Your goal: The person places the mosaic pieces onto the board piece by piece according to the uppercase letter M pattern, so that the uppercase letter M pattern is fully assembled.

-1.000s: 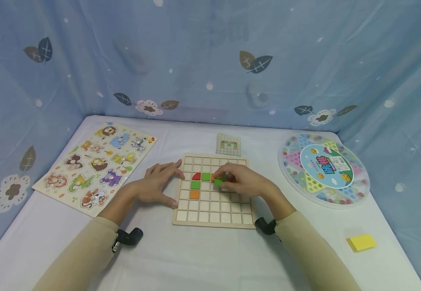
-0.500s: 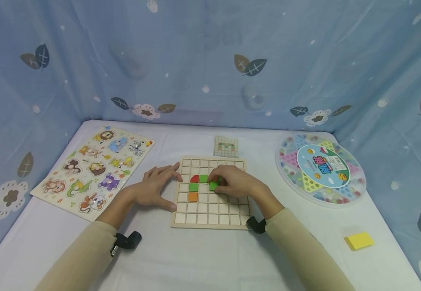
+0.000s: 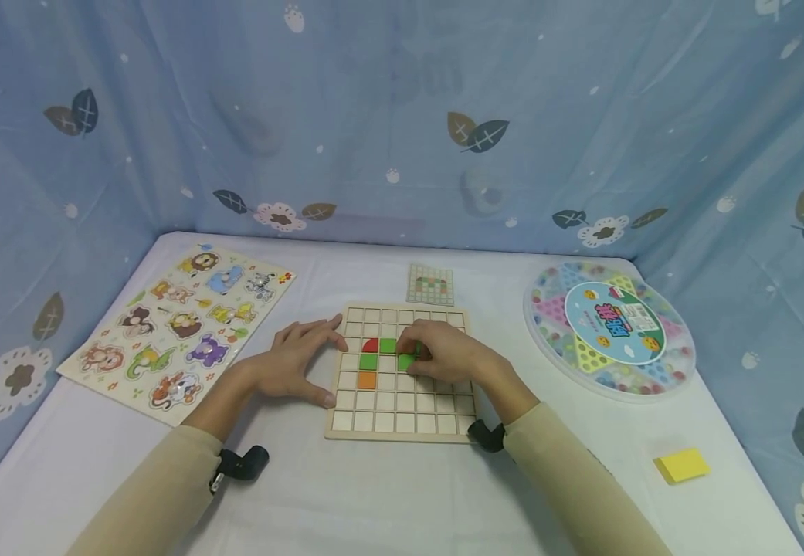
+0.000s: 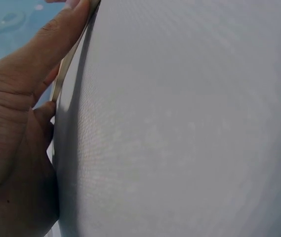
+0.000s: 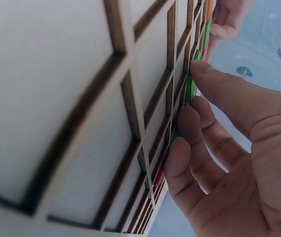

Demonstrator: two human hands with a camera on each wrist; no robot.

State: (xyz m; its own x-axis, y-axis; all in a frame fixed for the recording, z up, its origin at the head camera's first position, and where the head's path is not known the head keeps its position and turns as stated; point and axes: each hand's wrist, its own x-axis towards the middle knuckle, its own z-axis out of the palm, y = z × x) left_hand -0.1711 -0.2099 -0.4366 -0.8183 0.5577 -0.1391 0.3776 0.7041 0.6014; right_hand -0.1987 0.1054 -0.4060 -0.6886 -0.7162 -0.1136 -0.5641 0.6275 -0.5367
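Note:
A light wooden grid board [image 3: 388, 435] lies flat in the middle. My left hand [image 3: 293, 363] has its fingers spread along the board's left edge, with the thumb [image 4: 56, 42] at the rim. At the board's centre my right hand [image 3: 453, 354] pinches a green square tile [image 3: 406, 362] between thumb and fingertips, low over a cell. Left of it sit a red rounded-corner tile [image 3: 371, 345], two green square tiles and an orange square tile [image 3: 367, 380]. The right wrist view shows a red tile [image 5: 159, 173] under the fingertips; in the head view my right hand hides that part.
Behind the board lies a small pattern card [image 3: 430, 285]. An animal peg puzzle [image 3: 182, 328] is at left, and a round marble game box [image 3: 613, 328] stands at right. A yellow block [image 3: 683, 466] sits near the front right. Blue curtains surround the white table.
My right hand has shifted slightly left and brought the green tile from a tilt down toward the board. The left hand stays at the edge. The head view has moved a little.

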